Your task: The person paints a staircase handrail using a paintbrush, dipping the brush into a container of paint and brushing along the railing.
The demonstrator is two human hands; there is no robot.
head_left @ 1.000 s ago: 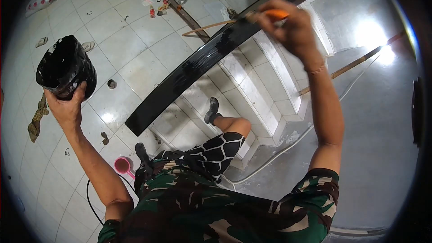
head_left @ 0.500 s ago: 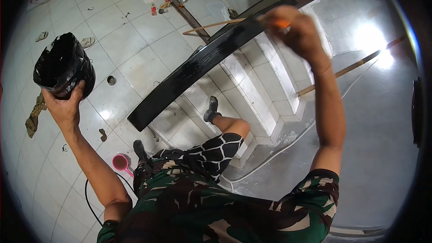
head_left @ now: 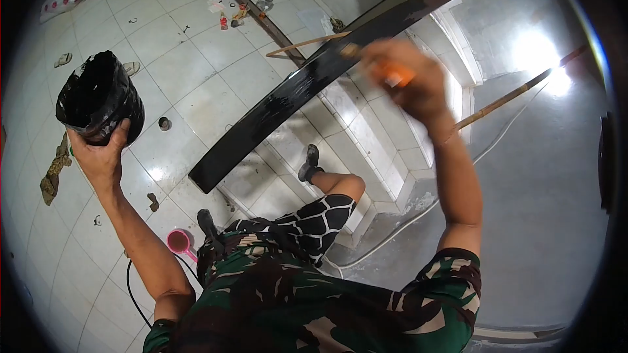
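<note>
My left hand (head_left: 99,157) is wrapped round the lower side of a black-coated pot (head_left: 101,101) with a ragged rim, tilted so its dark inside shows. My right hand (head_left: 415,82), smeared by motion, grips the orange handle of a brush (head_left: 395,76). The brush's blurred tip is at a long black beam (head_left: 261,114), which slants from the lower left to the upper right. Glossy wet-looking streaks lie along its middle, and a duller, patchy reddish-dark stretch shows farther up.
White tiled steps (head_left: 366,150) lie under the beam. A pink mug (head_left: 178,242) stands on the floor near my foot. A thin wooden stick (head_left: 307,42) crosses behind the beam. A bamboo pole (head_left: 504,99) and a pale hose (head_left: 399,225) are at the right.
My right hand has moved down and slightly left with the brush, which first went up to the right along the beam. The pot in my left hand has shifted only slightly.
</note>
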